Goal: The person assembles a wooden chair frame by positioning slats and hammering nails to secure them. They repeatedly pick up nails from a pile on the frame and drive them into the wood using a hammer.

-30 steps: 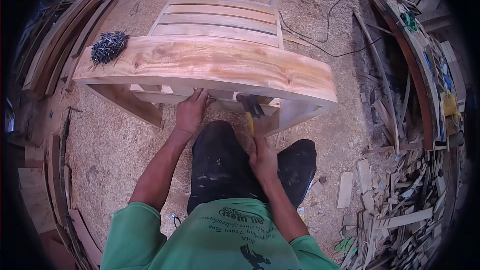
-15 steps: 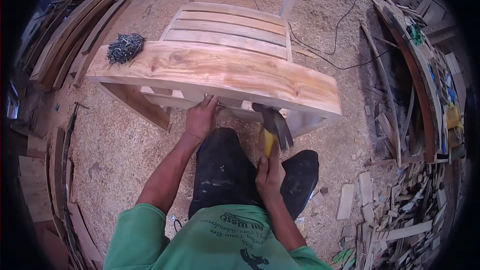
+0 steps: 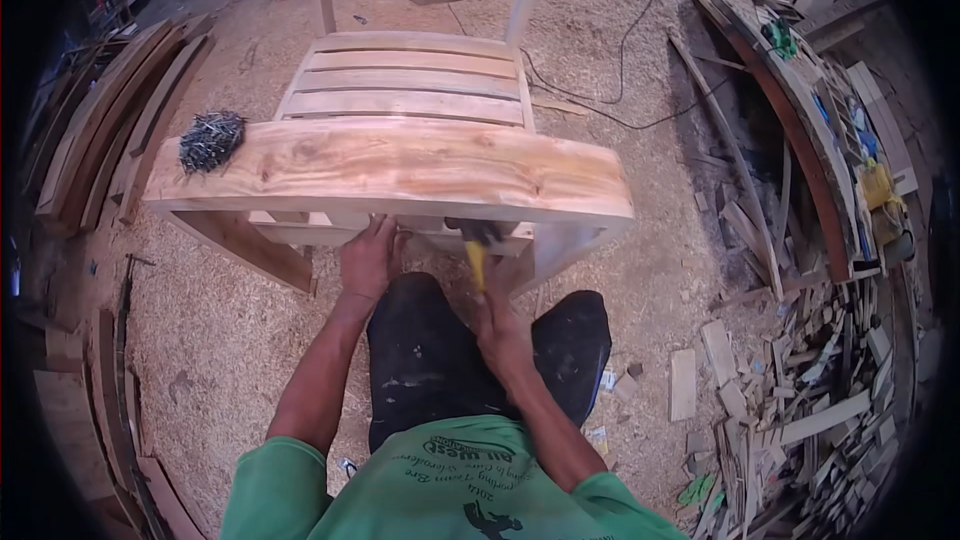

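Note:
In front of me stands a wooden bench frame, its wide pale armrest board (image 3: pixel 400 162) running across the near side. A heap of nails (image 3: pixel 212 143) lies on the board's left end. My left hand (image 3: pixel 368 258) reaches up against the rail under the board, fingers drawn together; the fingertips are partly hidden, so anything between them does not show. My right hand (image 3: pixel 503 332) grips a hammer (image 3: pixel 476 262) by its yellow handle. Its dark head, blurred, is just under the board's near edge, right of my left hand. Behind the board is the slatted seat (image 3: pixel 410 83).
Long curved planks (image 3: pixel 105 120) are stacked at the left. Wood offcuts (image 3: pixel 810 420) pile up at the lower right. A black cable (image 3: pixel 620 100) trails over sawdust (image 3: pixel 600 15) behind the bench. A yellow container (image 3: pixel 878 188) stands at the far right.
The view has shifted, so the bench sits lower and farther left in it. The hammer head has swung up and left toward the rail by my left hand, which stays at the rail.

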`<state>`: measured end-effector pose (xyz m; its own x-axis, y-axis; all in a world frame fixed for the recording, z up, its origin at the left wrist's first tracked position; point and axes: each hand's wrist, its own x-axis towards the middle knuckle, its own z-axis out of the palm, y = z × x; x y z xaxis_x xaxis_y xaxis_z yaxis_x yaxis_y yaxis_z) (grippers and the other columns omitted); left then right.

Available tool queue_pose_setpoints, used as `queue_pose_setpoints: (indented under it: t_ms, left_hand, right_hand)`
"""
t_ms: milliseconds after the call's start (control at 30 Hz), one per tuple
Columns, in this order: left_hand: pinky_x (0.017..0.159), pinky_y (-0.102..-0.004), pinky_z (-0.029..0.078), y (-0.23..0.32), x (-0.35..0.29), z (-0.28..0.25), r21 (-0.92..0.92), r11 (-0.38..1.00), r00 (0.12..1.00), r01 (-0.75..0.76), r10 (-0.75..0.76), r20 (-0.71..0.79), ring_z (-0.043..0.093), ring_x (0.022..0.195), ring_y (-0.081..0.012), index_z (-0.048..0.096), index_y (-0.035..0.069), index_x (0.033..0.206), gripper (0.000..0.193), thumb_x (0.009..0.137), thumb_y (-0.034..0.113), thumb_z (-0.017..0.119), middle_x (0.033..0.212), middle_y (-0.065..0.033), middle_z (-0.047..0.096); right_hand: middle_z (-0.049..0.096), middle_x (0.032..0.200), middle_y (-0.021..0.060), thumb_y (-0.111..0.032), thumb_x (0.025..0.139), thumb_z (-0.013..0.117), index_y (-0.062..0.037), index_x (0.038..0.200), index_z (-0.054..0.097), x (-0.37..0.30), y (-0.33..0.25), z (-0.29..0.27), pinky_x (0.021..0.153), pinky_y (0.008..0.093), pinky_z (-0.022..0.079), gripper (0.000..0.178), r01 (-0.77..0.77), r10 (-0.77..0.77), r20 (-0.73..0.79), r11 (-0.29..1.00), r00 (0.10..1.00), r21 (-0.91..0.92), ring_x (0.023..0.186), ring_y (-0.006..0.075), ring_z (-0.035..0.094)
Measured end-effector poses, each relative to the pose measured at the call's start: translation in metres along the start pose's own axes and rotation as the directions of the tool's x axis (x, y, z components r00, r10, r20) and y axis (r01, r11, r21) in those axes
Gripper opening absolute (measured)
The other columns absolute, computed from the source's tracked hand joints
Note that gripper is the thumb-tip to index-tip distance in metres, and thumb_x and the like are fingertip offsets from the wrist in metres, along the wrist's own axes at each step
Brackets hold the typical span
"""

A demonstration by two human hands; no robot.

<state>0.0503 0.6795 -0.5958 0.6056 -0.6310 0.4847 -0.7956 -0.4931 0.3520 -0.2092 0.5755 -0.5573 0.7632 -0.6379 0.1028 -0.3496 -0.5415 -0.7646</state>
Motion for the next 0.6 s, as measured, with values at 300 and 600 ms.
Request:
queue_pose_setpoints:
  t_ms: [300,600]
  left_hand:
    - [0.077,-0.0477,0.064,0.005,-0.008,-0.003,0.005,1.000,0.999,0.017,-0.017,-0.037,0.078,0.088,-0.0351,0.071,0.009,0.130,0.041,0.093,0.027,0.078,0.140,-0.0113,0.072]
    - [0.081,-0.0483,0.064,0.016,-0.005,-0.007,-0.008,0.997,0.996,0.077,-0.077,0.040,0.078,0.092,-0.0362,0.071,0.010,0.132,0.041,0.096,0.027,0.077,0.145,-0.0132,0.071]
  right_hand:
    - [0.070,0.099,0.0326,-0.015,0.112,0.056,-0.0129,0.169,0.042,0.006,-0.019,-0.009,0.075,0.0599,0.056,0.059,-0.006,0.006,0.000,1.000,1.000,0.000,0.087,0.0541,0.070]
    - [0.072,0.105,0.0352,-0.012,0.111,0.058,-0.0191,0.172,0.038,0.017,-0.030,-0.020,0.077,0.0585,0.057,0.065,0.080,-0.086,-0.082,0.994,0.993,-0.074,0.090,0.0529,0.072]
